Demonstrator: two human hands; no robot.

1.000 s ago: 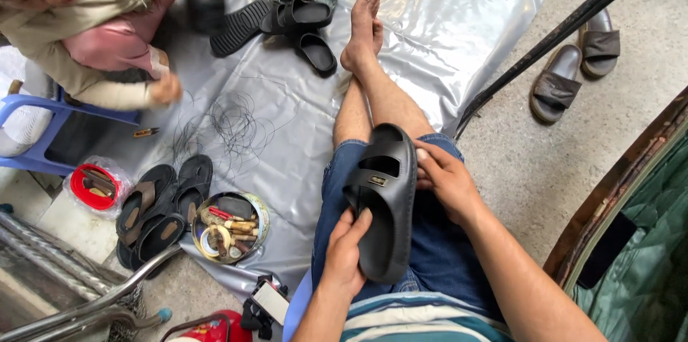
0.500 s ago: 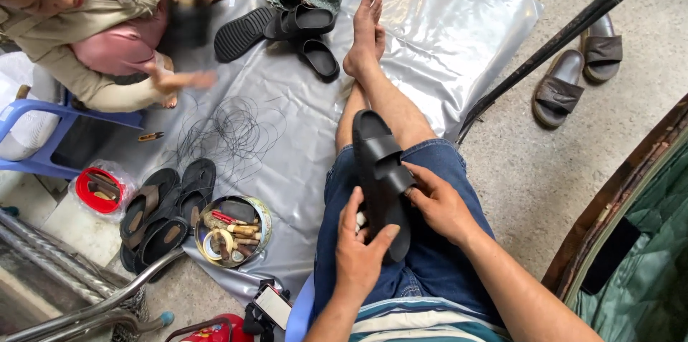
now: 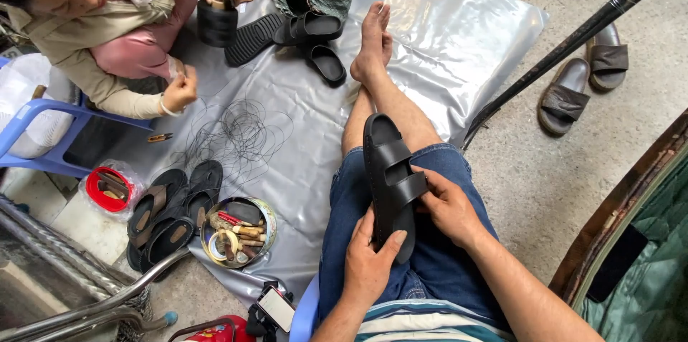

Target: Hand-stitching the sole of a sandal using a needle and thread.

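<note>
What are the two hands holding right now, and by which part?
Both hold one black two-strap sandal lying on the lap. The left hand grips its heel end; the right hand has its fingers on the nearer strap at the sandal's side.

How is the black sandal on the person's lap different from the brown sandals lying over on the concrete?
The black sandal is one shoe, held on the lap by the left hand and right hand; the brown sandals are a pair that nobody touches. The black sandal rests on blue jeans, the brown sandals on bare floor. The black one has two straps, the brown ones one wide strap each. Both are open slip-ons.
</note>
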